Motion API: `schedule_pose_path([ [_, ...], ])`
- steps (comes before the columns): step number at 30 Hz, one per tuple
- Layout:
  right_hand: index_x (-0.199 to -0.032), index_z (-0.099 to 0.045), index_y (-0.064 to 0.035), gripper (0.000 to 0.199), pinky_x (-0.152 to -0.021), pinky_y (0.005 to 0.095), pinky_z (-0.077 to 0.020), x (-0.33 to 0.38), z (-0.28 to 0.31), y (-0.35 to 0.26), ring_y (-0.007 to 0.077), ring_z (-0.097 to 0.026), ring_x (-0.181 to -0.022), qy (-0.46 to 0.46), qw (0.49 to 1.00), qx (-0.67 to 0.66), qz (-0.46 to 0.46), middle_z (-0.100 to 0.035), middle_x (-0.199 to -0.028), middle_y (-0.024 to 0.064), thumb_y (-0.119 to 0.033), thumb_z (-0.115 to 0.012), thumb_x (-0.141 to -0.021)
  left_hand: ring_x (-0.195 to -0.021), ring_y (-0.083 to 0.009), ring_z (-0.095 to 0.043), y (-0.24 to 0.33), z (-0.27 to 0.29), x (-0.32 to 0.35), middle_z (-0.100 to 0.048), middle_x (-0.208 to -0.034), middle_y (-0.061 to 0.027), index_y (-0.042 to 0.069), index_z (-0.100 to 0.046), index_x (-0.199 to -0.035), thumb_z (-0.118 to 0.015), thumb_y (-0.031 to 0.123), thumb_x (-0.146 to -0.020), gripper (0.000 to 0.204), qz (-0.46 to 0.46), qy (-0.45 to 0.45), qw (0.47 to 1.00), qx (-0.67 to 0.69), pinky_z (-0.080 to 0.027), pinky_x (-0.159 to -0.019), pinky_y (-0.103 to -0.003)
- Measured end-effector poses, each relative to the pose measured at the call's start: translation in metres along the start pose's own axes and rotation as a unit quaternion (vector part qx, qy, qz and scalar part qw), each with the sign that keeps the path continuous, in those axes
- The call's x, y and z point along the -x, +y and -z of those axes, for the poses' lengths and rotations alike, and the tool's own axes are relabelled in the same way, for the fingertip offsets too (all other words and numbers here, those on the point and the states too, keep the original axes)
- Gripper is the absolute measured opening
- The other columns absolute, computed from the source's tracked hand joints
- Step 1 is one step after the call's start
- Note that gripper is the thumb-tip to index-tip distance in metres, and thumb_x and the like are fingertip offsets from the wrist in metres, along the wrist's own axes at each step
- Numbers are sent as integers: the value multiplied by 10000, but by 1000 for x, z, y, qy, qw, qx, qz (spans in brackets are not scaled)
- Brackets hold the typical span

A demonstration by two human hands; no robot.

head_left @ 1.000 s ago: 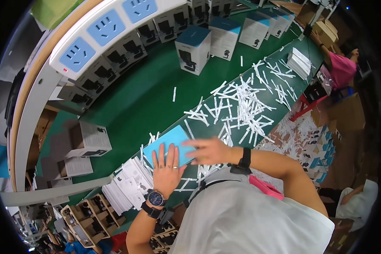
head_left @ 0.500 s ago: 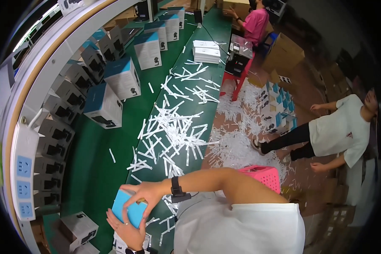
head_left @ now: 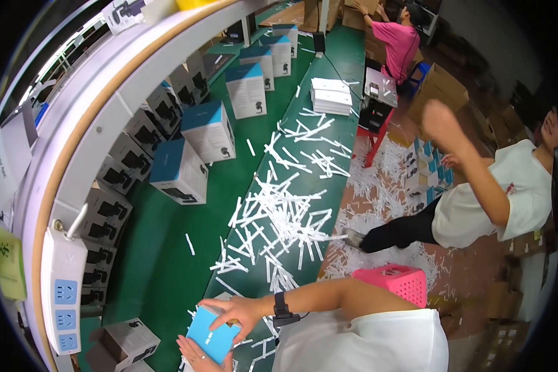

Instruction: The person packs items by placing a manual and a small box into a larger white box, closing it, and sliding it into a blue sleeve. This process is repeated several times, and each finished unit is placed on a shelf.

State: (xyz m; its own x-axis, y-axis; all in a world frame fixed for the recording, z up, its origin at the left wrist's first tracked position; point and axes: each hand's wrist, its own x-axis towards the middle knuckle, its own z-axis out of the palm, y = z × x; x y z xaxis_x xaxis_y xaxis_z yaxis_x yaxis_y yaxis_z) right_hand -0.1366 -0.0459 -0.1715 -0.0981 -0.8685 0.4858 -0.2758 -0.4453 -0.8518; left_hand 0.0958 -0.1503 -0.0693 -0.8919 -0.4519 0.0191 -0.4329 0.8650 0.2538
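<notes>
A box with a bright blue face (head_left: 212, 335) sits tilted between my hands at the near end of the green table. My right hand (head_left: 240, 315), with a black band at the wrist, has its fingers bent over the box's far edge and blue face. From the near side my left hand (head_left: 199, 356), wearing a ring, grips the box between fingers and thumb. Part of this hand is cut off by the lower edge. White paper strips (head_left: 285, 217) lie in a loose heap beyond the box. Close by on the left lies a white carton (head_left: 130, 344) on its side.
Blue-topped white cartons (head_left: 180, 173) line the table, with more under the shelf. A power strip (head_left: 65, 297) hangs on the shelf frame. White stacked flat packs (head_left: 330, 96) stand far off. A pink basket (head_left: 397, 282) and a person in white (head_left: 487, 195) are at right.
My view has shifted, so the scene sits further right and lower. The box's blue face shows more fully between my hands. The person in white has raised an arm and stepped nearer the table.
</notes>
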Motion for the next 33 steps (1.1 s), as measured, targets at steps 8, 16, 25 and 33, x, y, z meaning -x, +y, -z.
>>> schedule_pose_path([
  [8,-1260,-660,-188,598,-802,351,-573,6,1,-3,271,-704,-888,-20,1000,-3,-11,-178,-1629,205,-382,-848,-726,-1393,-530,-326,7,-8,21,-353,-1515,-331,-90,-341,-1486,-721,436,-827,925,6,16,999,-33,-285,-1156,-566],
  [16,-1310,-649,-253,607,-789,323,-576,4,25,-23,274,-694,-1015,-61,995,-32,-66,-187,-1638,186,-321,-843,-738,-1215,-534,-428,16,33,-36,-416,-1361,-374,-73,-314,-1492,-764,582,-717,1111,-113,-25,993,10,-342,-1047,-593],
  [25,-1161,-690,-60,303,-753,366,-544,45,84,5,220,-712,-954,220,953,6,-206,-720,-1136,113,-151,-752,-879,-1227,-550,-451,-23,29,-149,-444,-1351,-400,71,-571,-1375,-801,547,-690,865,-18,86,996,3,-361,-1039,-610],
  [33,-918,-708,-24,291,-609,356,-491,155,72,47,251,-639,-635,162,884,142,-415,-645,-723,166,-312,-670,-940,-1364,-510,-386,-58,-43,-327,-343,-1509,-356,13,-419,-1484,-556,589,-893,836,149,153,974,72,-256,-1164,-537],
])
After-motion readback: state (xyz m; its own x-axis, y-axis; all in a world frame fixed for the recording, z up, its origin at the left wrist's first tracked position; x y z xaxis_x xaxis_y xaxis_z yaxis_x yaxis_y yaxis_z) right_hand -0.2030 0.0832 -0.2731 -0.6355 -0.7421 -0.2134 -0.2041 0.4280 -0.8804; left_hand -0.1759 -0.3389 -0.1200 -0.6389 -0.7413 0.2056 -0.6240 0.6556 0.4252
